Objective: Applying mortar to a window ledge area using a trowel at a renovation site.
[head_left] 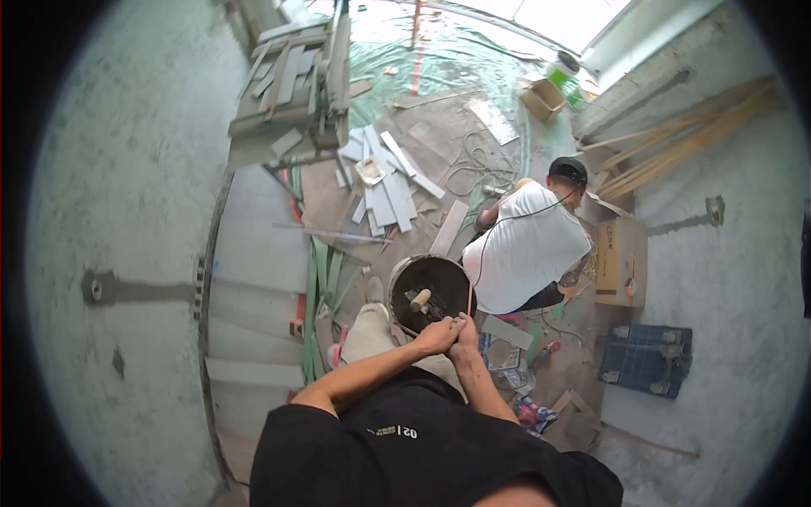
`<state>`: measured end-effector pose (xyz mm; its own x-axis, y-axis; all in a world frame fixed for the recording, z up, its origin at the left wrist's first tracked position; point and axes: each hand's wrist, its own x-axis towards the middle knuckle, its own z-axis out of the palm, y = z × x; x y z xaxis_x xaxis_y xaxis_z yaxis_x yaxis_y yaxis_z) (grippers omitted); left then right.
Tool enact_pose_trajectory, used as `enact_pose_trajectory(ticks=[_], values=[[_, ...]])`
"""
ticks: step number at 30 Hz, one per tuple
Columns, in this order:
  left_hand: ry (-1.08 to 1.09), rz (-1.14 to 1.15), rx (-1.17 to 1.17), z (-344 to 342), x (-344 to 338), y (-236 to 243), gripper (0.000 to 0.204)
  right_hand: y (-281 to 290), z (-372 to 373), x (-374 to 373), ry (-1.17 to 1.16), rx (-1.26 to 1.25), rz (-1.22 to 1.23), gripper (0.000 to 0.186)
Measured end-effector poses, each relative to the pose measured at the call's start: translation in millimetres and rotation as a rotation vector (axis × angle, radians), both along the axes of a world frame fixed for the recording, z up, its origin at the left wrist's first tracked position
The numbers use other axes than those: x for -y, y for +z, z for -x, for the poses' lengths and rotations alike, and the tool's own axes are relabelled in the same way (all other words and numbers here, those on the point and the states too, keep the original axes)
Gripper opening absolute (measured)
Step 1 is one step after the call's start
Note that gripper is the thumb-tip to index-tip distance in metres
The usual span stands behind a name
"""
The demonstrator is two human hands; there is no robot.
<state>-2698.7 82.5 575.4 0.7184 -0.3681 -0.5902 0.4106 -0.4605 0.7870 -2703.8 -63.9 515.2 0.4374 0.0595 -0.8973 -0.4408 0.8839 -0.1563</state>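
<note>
My left hand (438,336) and my right hand (464,335) meet at the near rim of a round dark bucket (394,291), both with fingers closed. A thin reddish stick or strip (470,296) rises just beyond the right hand; whether it is held is unclear. What lies between my fingers is too small to make out. Inside the bucket, a tool with a light wooden handle (420,300) rests against dark material. My light-trousered leg stands left of the bucket.
A co-worker (528,249) in a white shirt and black cap crouches right of the bucket. Grey strips (389,190) lie ahead, near a cluttered stand (287,93). At right are a cardboard box (618,258), a blue plastic case (646,359) and long wooden strips (676,131).
</note>
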Motion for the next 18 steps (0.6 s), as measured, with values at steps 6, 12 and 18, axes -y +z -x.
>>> enact_pose_trajectory(ticks=[6, 12, 18], values=[[-0.223, -0.001, 0.136, -100, -36, 62, 0.076, 67, -74, -32, -0.13, 0.08, -0.053, 0.039], [-0.253, -0.066, 0.195, -188, -70, 42, 0.074, 63, -162, -74, -0.232, 0.097, -0.202, 0.045], [-0.222, -0.097, 0.201, -307, -69, 1, 0.074, 13, -285, -84, -0.287, 0.026, -0.168, 0.044]])
